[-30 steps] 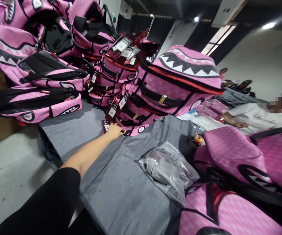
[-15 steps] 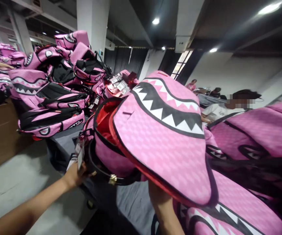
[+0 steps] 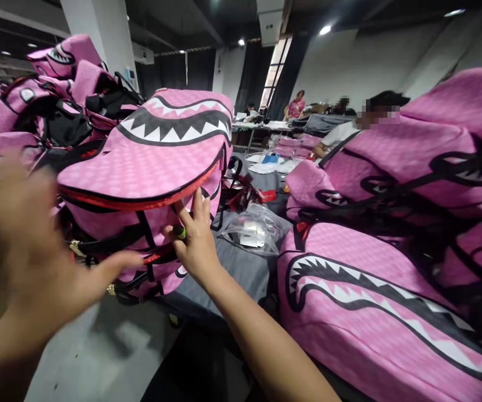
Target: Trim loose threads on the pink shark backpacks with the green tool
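A pink backpack (image 3: 161, 170) with a black-and-white shark-teeth print lies on the stack at the table's edge, its red-lined zip opening facing me. My right hand (image 3: 194, 237), a green-and-black ring on one finger, rests against the backpack's side just under the opening, fingers stretched and apart. In front of the stack at the left, my left hand (image 3: 43, 240) is lifted, blurred by motion, its thumb spread away from the fingers and nothing visible in it. Black straps with gold clasps (image 3: 75, 247) hang below the top backpack.
Pink backpacks pile up at the left (image 3: 62, 56) and the right (image 3: 362, 279). A clear plastic bag (image 3: 253, 229) with a white label lies on the grey-covered table (image 3: 241, 279). Behind the right pile is a person in white (image 3: 337, 139); another person (image 3: 295, 106) stands farther back.
The open backpack has moved left and down onto the stack. My left hand has let go of the tags and straps and risen. My right hand has shifted from beneath the flap to the backpack's side.
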`<state>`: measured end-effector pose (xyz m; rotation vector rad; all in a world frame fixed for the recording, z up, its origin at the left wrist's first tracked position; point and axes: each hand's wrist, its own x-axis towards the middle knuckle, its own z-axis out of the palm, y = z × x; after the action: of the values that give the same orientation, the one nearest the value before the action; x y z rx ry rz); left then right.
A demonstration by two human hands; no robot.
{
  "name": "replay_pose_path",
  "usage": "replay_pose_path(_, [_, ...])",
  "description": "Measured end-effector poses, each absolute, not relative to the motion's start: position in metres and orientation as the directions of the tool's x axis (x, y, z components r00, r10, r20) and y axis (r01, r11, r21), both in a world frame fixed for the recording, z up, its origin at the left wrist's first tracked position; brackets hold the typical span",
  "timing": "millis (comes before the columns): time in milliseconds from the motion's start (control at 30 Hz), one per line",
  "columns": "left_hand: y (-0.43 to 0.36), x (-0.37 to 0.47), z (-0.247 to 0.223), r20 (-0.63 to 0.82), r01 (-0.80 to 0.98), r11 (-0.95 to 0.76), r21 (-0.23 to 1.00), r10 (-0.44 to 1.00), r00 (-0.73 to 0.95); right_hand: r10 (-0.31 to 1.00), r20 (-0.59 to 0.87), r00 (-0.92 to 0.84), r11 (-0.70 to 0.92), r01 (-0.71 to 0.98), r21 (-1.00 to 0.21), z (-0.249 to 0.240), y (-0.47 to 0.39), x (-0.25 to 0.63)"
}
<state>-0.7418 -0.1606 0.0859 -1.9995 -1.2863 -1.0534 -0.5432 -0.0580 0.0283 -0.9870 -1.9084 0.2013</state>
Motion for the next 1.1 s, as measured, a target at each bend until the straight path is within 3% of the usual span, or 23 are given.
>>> replay_pose_path(133, [-0.107, -0.720, 0.099, 0.794, 0.917, -0.334, -0.217, 0.487, 0.365, 0.705, 0.673, -0.223, 0.682, 0.472, -0.558, 0.009, -0.062, -0.517])
replay_pose_path(233, [-0.106, -0.707, 0.083, 0.852, 0.918, -0.322, -0.230, 0.389, 0.350, 0.735, 0.667, -0.123, 0.672, 0.270, -0.690, -0.006, -0.063, -0.495])
replay_pose_path(333, [-0.114, -0.702, 0.074, 0.884, 0.892, -0.373, -0.255, 0.283, 0.372, 0.854, 0.520, -0.007, 0.519, -0.048, -0.854, -0.013, -0.062, -0.485])
replay_pose_path(467, [-0.109, -0.702, 0.078, 0.906, 0.896, -0.353, -0.269, 0.222, 0.360, 0.910, 0.413, -0.036, 0.386, -0.289, -0.876, -0.013, -0.063, -0.485])
replay_pose_path(800, [-0.124, -0.691, 0.072, 0.875, 0.924, -0.262, -0.279, 0.326, 0.357, 0.983, 0.182, -0.013, 0.169, -0.304, -0.938, -0.048, -0.105, -0.461])
replay_pose_path(1100, [-0.083, -0.700, 0.072, 0.925, 0.898, -0.335, -0.283, 0.151, 0.348, 0.994, 0.102, -0.037, 0.098, -0.103, -0.990, -0.130, -0.106, -0.509])
